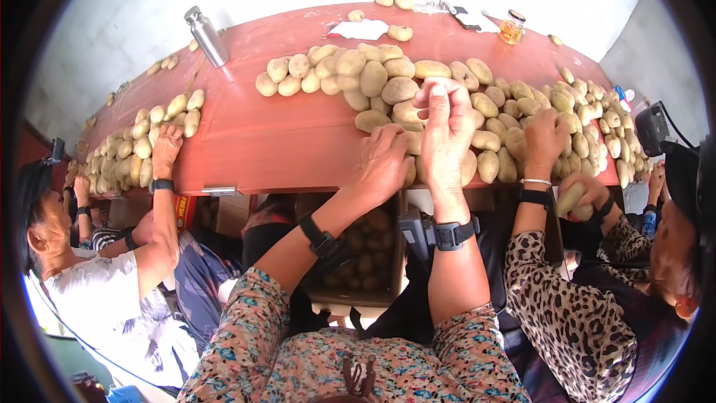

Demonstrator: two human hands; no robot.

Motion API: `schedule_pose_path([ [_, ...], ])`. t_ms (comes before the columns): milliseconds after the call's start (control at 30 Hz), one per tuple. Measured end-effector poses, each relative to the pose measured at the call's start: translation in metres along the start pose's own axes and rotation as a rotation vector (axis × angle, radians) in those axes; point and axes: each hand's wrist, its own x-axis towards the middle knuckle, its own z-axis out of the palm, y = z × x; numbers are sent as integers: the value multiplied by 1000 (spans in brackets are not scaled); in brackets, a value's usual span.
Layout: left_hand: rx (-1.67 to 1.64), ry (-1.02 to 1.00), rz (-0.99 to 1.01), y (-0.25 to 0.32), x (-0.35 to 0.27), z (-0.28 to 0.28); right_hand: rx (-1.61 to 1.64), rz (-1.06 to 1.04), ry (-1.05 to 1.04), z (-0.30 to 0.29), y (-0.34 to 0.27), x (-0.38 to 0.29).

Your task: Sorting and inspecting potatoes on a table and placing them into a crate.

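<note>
Above the heap of potatoes (pixel 372 78) on the red table (pixel 274 140), my right hand (pixel 447 120) is raised, its thumb pressed to its curled fingers. Nothing shows between them. My left hand (pixel 386 165) is low beside the near edge of the heap, fingers bent down over the potatoes there. Its fingertips are partly hidden, so whether it grips one cannot be made out. Black wrist straps are on both of my arms. Under the table in front of me, a crate (pixel 358 296) holds more potatoes.
To my left, a co-worker's hand (pixel 166 148) rests on another potato heap (pixel 128 151). On the right, a co-worker's hand (pixel 545 140) reaches into the potatoes; their other hand holds a potato (pixel 571 198). A steel bottle (pixel 208 38) and a glass jar (pixel 511 28) stand farther back.
</note>
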Motion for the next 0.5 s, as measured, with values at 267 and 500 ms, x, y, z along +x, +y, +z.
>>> schedule_pose_path([
  [267,161,-43,-183,-12,14,30,-56,20,25,2,3,1],
  [500,-146,22,-89,-25,-4,-1,-22,0,29,6,4,4],
])
